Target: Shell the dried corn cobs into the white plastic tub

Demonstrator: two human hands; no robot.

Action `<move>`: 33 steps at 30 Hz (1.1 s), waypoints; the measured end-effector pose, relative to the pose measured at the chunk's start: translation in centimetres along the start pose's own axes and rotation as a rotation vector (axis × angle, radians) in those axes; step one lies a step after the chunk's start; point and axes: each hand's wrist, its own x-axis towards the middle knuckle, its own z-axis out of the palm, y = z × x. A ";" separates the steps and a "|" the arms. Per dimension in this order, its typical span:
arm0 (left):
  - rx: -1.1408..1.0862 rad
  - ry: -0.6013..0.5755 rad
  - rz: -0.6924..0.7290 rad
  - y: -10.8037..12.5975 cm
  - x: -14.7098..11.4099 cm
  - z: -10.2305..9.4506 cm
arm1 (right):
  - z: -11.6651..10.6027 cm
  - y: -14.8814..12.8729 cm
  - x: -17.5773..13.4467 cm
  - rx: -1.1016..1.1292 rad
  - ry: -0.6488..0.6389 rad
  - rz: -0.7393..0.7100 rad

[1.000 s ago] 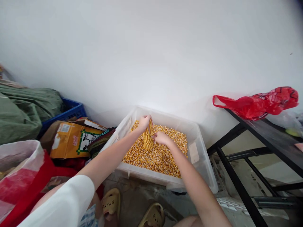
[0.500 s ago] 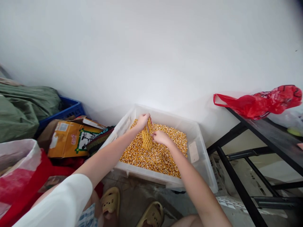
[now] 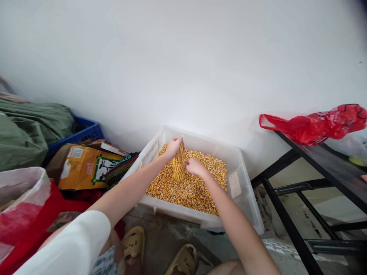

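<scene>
My left hand [image 3: 174,146] grips an ear of dried corn [image 3: 178,168] by its upper end, fingers wrapped round it. The ear stands nearly upright, its yellow kernels in rows with a dark gap running down the upper part. Its lower end rests at the surface of a heap of loose corn kernels [image 3: 183,195]. Against the ear's right side, my right hand [image 3: 194,167] is closed with its fingertips in a pinch; what sits between them is too small to make out. The kernels lie in a translucent plastic bin [image 3: 245,183].
A black metal frame [image 3: 282,214] with a red plastic bag [image 3: 312,124] on top stands right of the bin. On the left are an orange carton [image 3: 77,172], a blue crate [image 3: 88,131] and a red-and-white bag [image 3: 25,206]. Behind rises a white wall [image 3: 183,68].
Both hands and the ear hold almost the same positions. The view has shifted very slightly.
</scene>
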 end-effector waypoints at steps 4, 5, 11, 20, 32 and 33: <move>0.098 0.037 0.035 -0.4 0.0 0.4 | 0.5 0.0 0.0 -0.044 0.055 0.034; 0.122 0.046 0.046 -0.4 0.0 0.5 | 0.7 0.0 0.1 -0.052 0.079 0.039; 0.150 0.068 0.035 -0.3 -0.1 0.6 | 1.0 1.0 0.3 0.152 0.002 0.064; 0.214 0.085 0.067 -0.6 -0.2 1.1 | 1.7 -1.1 -0.6 -0.233 0.177 0.028; -0.023 0.216 -0.067 -0.5 1.0 -0.7 | 3.1 0.9 1.8 0.031 0.186 -0.081; -0.038 0.241 -0.083 -0.6 1.2 -1.0 | 3.6 0.8 1.9 0.034 0.209 -0.091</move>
